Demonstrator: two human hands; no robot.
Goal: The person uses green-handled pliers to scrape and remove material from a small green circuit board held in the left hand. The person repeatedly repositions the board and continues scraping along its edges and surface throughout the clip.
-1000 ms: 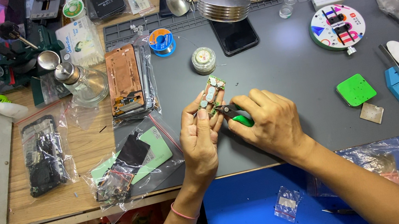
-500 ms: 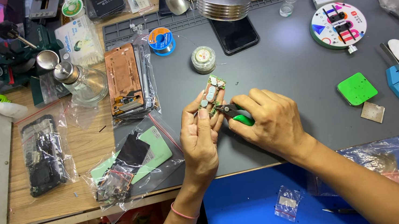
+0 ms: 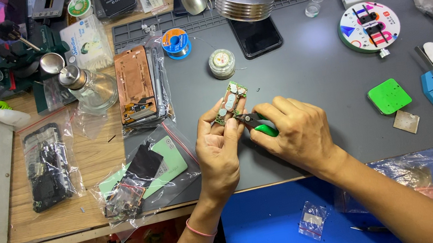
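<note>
Circuit board (image 3: pixel 230 102) partly behind left hand (image 3: pixel 220 151), cutters (image 3: pixel 257 124) mostly inside right hand (image 3: pixel 293 134)

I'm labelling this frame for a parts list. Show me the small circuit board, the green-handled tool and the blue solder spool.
small circuit board (image 3: pixel 231 101), head view, on its upper middle face.
green-handled tool (image 3: pixel 265 128), head view, on the green handle.
blue solder spool (image 3: pixel 176 42), head view, on its top rim.

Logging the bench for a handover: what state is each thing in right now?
Circuit board: held up in left hand.
Green-handled cutters: gripped in right hand, tips at the board.
Phone: screen dark, flat on grey mat.
Solder spool: lying on mat.
</note>
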